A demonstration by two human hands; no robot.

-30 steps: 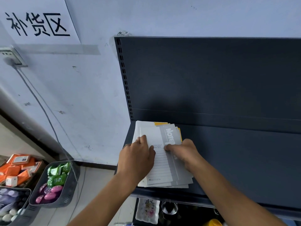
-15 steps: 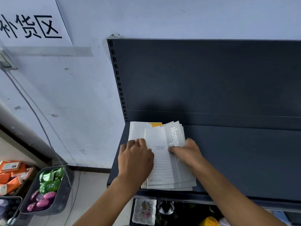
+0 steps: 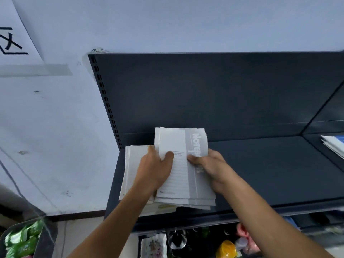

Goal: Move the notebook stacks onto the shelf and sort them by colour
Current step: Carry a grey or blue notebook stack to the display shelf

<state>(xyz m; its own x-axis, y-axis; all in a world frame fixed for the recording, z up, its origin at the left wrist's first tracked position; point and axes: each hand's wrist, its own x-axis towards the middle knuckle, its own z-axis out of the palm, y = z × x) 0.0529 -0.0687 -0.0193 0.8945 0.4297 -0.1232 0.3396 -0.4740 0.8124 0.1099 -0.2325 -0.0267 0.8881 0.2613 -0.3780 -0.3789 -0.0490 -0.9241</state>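
Fingers (image 3: 168,155) of left hand (image 3: 154,170) and right hand (image 3: 210,168) clamped on either edge of the grey notebook stack (image 3: 183,144), at the left end of the shelf (image 3: 260,174), just right of a white pile (image 3: 133,164). Shelving looks done; colour split barely begun, yellow cover (image 3: 165,207) buried underneath.

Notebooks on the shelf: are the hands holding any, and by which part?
Yes, the grey notebook bundle: left hand grips its left edge, thumb on the cover; right hand grips its right edge.
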